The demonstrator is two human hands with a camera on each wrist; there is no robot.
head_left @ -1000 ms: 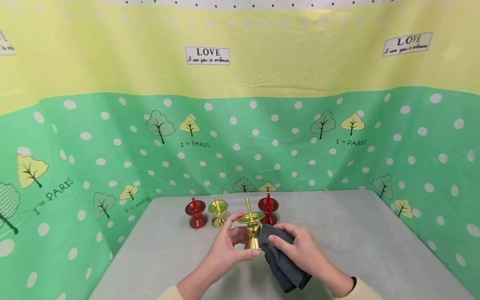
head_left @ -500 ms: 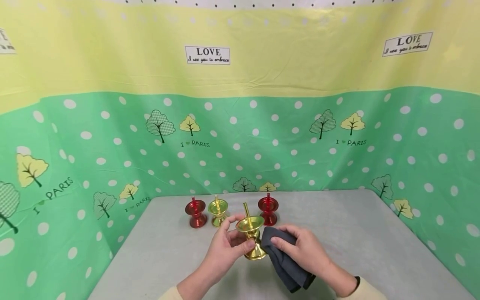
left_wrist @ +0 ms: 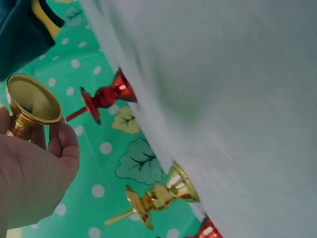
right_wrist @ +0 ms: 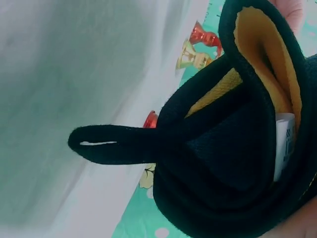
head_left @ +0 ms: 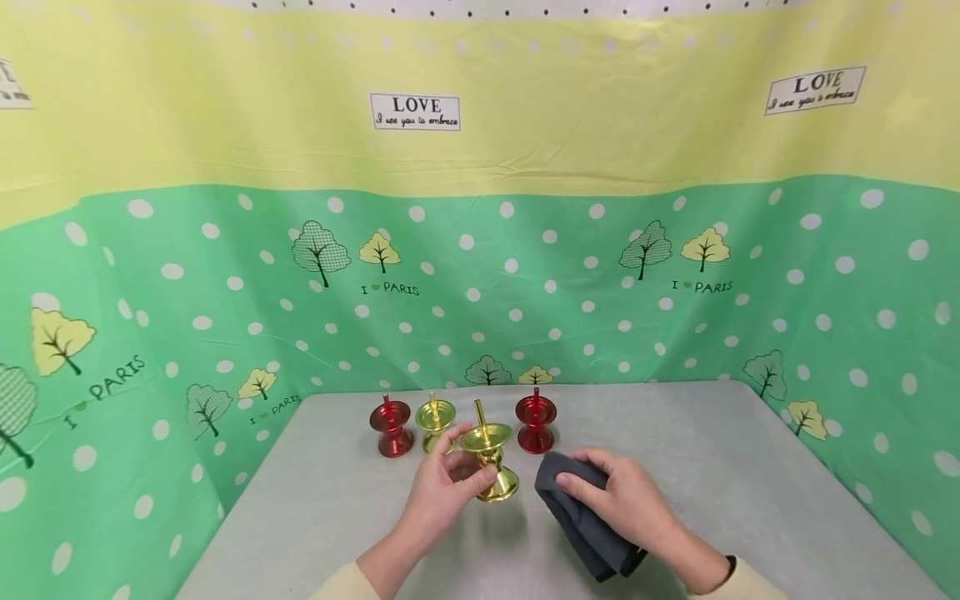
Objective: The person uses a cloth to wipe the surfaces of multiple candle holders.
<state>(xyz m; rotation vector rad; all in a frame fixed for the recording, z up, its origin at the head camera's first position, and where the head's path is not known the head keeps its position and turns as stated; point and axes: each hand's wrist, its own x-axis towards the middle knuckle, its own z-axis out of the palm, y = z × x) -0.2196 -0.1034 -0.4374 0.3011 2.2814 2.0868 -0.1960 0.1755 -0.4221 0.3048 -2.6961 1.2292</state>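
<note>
My left hand pinches a shiny gold candle holder by its narrow waist, thumb in front. It is held above the table, slightly tilted, with its thin spike upward. The left wrist view shows the hollow underside of its base. In my right hand is a bunched dark grey cloth, gripped between thumb and fingers. The right wrist view shows the cloth's yellow inner side, a white tag and a black hanging loop. A small gap separates cloth and candle holder.
Along the table's back stand a red candle holder, a gold one partly behind my left fingers, and another red one. The grey tabletop ends against a green and yellow patterned curtain.
The held gold candle holder first dipped, then shifted left and up, away from the cloth. My right hand has drawn the cloth slightly right. The standing candle holders have not moved.
</note>
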